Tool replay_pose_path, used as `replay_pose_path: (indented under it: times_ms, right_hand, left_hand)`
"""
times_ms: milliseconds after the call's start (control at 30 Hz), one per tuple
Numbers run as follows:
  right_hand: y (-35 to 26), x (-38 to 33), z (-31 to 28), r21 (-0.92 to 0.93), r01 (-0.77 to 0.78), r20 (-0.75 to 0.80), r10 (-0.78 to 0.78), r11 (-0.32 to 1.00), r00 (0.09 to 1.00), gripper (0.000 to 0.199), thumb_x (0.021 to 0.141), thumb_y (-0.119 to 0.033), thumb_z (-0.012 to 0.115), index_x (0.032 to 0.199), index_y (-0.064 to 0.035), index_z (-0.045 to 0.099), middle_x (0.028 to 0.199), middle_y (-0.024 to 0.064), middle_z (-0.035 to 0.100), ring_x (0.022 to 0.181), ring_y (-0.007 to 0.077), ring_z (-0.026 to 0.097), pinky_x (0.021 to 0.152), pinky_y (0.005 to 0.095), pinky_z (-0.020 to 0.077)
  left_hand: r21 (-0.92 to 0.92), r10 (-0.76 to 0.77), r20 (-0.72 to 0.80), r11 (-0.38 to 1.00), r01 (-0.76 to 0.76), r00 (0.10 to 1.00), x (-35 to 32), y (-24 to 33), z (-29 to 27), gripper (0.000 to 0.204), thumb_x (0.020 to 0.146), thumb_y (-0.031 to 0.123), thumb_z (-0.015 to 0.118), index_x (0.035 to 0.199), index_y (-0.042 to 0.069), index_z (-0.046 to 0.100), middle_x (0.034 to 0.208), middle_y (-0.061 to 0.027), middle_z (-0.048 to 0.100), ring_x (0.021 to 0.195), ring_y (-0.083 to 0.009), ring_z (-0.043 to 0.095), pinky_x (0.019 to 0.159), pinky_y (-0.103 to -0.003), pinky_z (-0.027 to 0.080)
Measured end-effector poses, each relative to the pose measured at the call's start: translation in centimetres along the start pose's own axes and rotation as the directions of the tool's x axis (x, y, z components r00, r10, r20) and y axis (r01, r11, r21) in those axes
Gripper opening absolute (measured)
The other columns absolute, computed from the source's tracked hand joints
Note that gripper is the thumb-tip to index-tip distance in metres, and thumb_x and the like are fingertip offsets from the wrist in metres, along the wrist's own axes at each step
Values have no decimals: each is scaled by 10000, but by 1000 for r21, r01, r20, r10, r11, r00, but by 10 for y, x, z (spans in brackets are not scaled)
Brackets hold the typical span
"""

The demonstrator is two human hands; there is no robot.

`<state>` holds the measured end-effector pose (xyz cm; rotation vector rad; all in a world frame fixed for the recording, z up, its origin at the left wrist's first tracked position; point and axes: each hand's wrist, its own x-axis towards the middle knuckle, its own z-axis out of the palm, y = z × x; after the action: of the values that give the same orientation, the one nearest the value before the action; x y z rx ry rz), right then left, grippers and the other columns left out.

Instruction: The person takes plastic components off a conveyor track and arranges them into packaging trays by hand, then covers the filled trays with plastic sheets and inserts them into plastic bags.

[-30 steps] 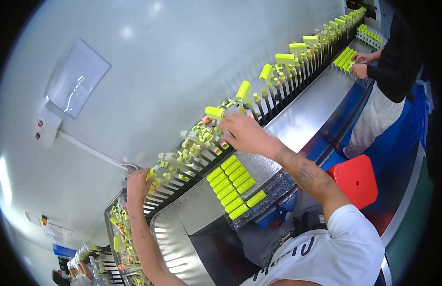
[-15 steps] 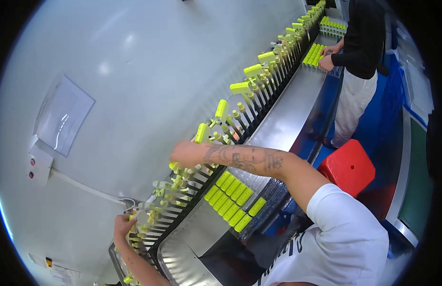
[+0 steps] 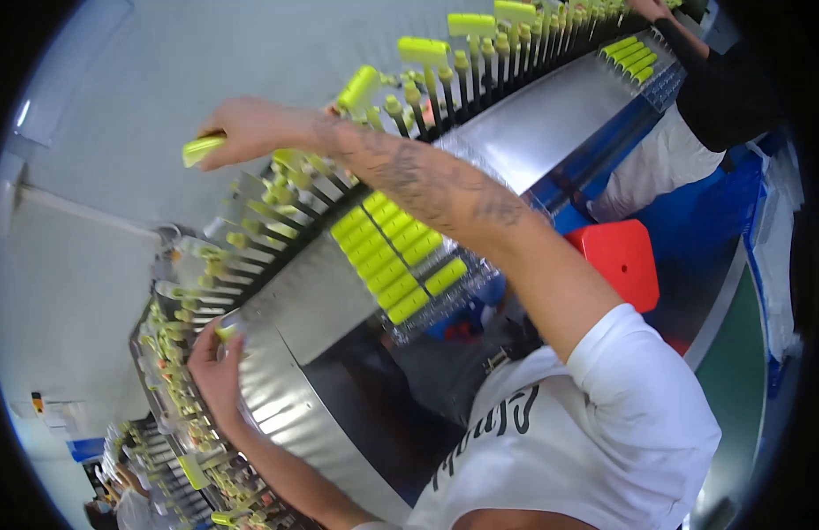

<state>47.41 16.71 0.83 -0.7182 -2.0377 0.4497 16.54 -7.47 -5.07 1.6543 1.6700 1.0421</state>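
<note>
Right hand (image 3: 250, 131): we clamp it on a yellow-green casing (image 3: 201, 152).
Casing: near the spindles (image 3: 463, 88), its long axis nearly sideways, free end pointing left and slightly down.
Left hand (image 3: 217, 371): our fingertips pinch a small yellowish piece (image 3: 226, 332); blurred, so we cannot tell its axis.

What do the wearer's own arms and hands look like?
The right hand and left hand show no gloves. The right forearm carries dark tattoos, too blurred to make out; the left forearm shows no clear markings. A short white sleeve covers the right upper arm, part of a white T-shirt with dark lettering.
</note>
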Motion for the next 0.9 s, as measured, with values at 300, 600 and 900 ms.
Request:
replay_pose_path:
  times_ms: [300,600,900]
  right_hand:
    - [-49,-275,-46,-97,-258,254,274,961,927,432,855,-210,769,1254,-63,694,1181,137,692,1141,343,630,990,433,502]
    - [-42,-339,-20,-228,-203,163,243,952,956,451,749,-151,825,1160,-35,681,1202,136,624,1232,343,549,1062,444,434]
    - [-39,-345,-42,-234,-273,49,292,933,955,458,783,-200,825,1176,-15,677,1277,160,604,1309,365,510,1102,466,411]
  left_hand:
    - [152,139,117,976,-156,983,-100,15,177,422,754,131,880,1127,31,712,1034,-169,724,964,-358,695,858,-387,549]
    - [281,447,320,797,-534,835,-105,44,226,460,716,92,858,1136,16,688,1149,-151,698,1148,-386,613,992,-480,495]
    - [349,369,244,830,-436,897,-103,34,229,471,840,110,772,1266,-3,608,1435,-231,520,1326,-440,481,1116,-529,376]
